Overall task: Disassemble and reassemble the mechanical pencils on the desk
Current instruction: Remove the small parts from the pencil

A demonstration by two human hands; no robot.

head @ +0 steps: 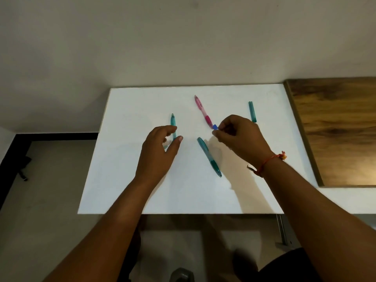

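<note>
The right hand [240,139] pinches a small blue cap [215,126] beside the pink pencil [201,108] on the desk [142,190], the left hand [158,155] hangs open over a teal pencil [173,120], and a slack pinch could lose the cap.

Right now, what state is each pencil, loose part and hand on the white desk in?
Pink plastic mechanical pencil: lying flat.
Middle teal plastic mechanical pencil: lying flat, untouched.
Left teal plastic mechanical pencil: lying flat, partly hidden by left hand.
Short teal plastic tube: lying loose, far right.
Small blue plastic piece: pinched in fingers of right hand.
Left hand: curved over left pencil, grip unclear.
</note>
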